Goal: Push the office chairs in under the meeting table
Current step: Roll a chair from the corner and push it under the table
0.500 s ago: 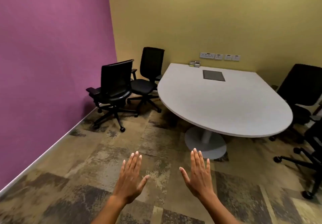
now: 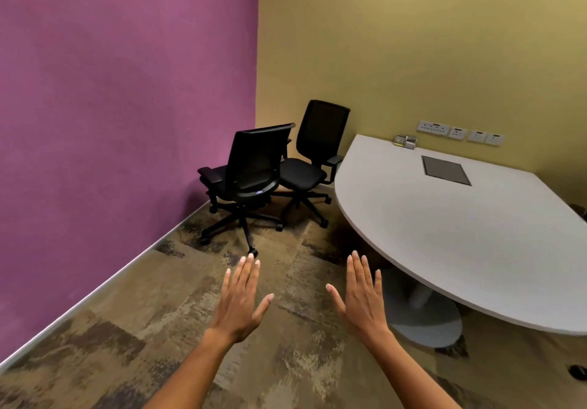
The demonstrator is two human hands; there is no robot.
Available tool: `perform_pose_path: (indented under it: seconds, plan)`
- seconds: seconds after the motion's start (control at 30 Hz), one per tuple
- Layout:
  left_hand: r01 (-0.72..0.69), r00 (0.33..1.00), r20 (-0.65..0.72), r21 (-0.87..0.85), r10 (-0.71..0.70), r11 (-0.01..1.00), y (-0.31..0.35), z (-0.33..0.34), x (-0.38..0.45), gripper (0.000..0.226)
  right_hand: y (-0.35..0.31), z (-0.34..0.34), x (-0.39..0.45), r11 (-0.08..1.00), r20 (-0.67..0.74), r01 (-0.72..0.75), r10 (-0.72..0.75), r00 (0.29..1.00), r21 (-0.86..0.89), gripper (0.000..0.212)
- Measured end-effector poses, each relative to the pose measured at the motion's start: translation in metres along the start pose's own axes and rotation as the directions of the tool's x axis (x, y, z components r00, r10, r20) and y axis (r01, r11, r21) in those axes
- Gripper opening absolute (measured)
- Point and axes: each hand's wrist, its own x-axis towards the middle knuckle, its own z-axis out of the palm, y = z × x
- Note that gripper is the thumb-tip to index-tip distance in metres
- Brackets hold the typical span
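Mesh-backed office chairs, rounded white table

Two bare hands reach forward over the patterned carpet, palms down and fingers spread flat, holding nothing: the left hand and the right hand side by side and apart. Ahead, two black office chairs stand in the corner. The near chair has its back to the camera beside the purple wall. The far chair sits just beside the white table, its armrest near the table edge. Wall sockets line the yellow wall.
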Motion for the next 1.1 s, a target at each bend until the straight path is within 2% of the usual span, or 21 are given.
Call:
perform_pose_path:
  seconds: [0.23,0.47,0.7,0.87,1.0,1.1]
  plan:
    - [0.028,0.999,-0.047,0.027,-0.027,0.999,-0.078,-0.035,0.078,0.090,-0.067,0.008,0.098,0.999,-0.021,0.011,-0.010,1.000,0.047,0.083]
    - [0.034,0.996,-0.077,0.022,-0.032,0.999,-0.125,-0.041,0.153,0.089,-0.097,0.020,0.193,0.998,-0.045,0.030,-0.027,0.999,0.052,0.081]
    - [0.021,0.997,-0.079,0.025,-0.019,0.999,-0.162,-0.018,0.251,0.085,-0.097,0.059,0.303,0.996,-0.034,0.059,-0.056,0.998,0.074,0.081]
    - [0.070,0.994,-0.092,0.032,-0.066,0.997,-0.180,-0.008,0.349,0.082,-0.086,0.079,0.418,0.989,-0.026,0.100,-0.098,0.995,0.104,0.081]
    - [0.093,0.987,-0.133,0.046,-0.086,0.995,-0.191,-0.018,0.432,0.088,-0.083,0.078,0.509,0.983,-0.086,0.144,-0.134,0.987,0.111,0.081]
    - [0.090,0.988,-0.130,0.078,-0.080,0.993,-0.199,-0.020,0.480,0.082,-0.084,0.079,0.561,0.981,-0.097,0.158,-0.147,0.984,0.116,0.081]
